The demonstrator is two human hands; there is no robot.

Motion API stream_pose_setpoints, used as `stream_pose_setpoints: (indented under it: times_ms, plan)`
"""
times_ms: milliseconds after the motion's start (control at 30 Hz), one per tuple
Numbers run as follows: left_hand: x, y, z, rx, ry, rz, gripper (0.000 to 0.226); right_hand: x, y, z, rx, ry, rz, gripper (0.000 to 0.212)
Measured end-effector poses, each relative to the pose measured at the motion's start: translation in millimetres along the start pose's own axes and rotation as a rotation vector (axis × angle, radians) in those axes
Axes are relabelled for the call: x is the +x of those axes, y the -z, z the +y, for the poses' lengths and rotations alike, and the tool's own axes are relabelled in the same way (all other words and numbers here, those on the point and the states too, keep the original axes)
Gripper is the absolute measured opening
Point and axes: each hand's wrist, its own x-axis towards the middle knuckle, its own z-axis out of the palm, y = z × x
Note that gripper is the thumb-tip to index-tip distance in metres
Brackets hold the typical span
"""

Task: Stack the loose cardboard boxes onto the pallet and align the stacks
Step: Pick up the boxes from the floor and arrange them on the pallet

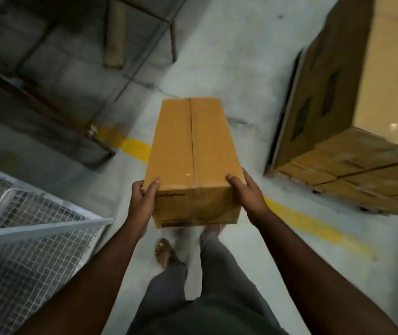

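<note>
While my left hand [144, 201] and right hand [247, 193] grip the near corners of the taped cardboard box [193, 153], thumbs over its top edge, it is carried clear of the floor [229, 68], left of the stacked boxes [338, 153] on the pallet [289, 176], wire cage [35, 228] at left.

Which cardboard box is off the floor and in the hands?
The long taped box in the middle: left hand and right hand grip its near corners. The other boxes sit stacked at right.
</note>
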Motion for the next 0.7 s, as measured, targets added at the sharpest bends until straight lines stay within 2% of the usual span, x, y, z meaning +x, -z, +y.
stream_pose_setpoints:
  times_ms: [133,233,333,467,600,700]
  plan:
    - [-86.4,-37.3,50.1,-0.036,-0.124,-0.068,0.054,-85.2,65.5,-20.3,0.125,0.064,0.123,0.046]
    - [-145.0,-77.8,67.8,-0.042,-0.188,-0.116,0.036,-126.7,123.7,-12.4,0.217,0.071,0.169,0.069]
    - [-205.4,-126.2,68.9,-0.077,-0.286,-0.113,0.024,-163.7,190.5,-1.0,0.261,0.14,0.204,0.073]
    - [-292.5,-209.4,59.3,-0.11,-0.404,-0.109,0.035,-206.9,302.2,20.3,0.327,0.249,0.24,0.086]
    - [-365.5,-287.7,75.1,-0.035,-0.553,0.025,0.055,-232.0,397.0,34.6,0.389,0.305,0.221,0.077]
    - [-403.3,-307.3,89.7,0.072,-0.605,0.132,0.06,-242.1,432.8,34.4,0.413,0.313,0.174,0.094]
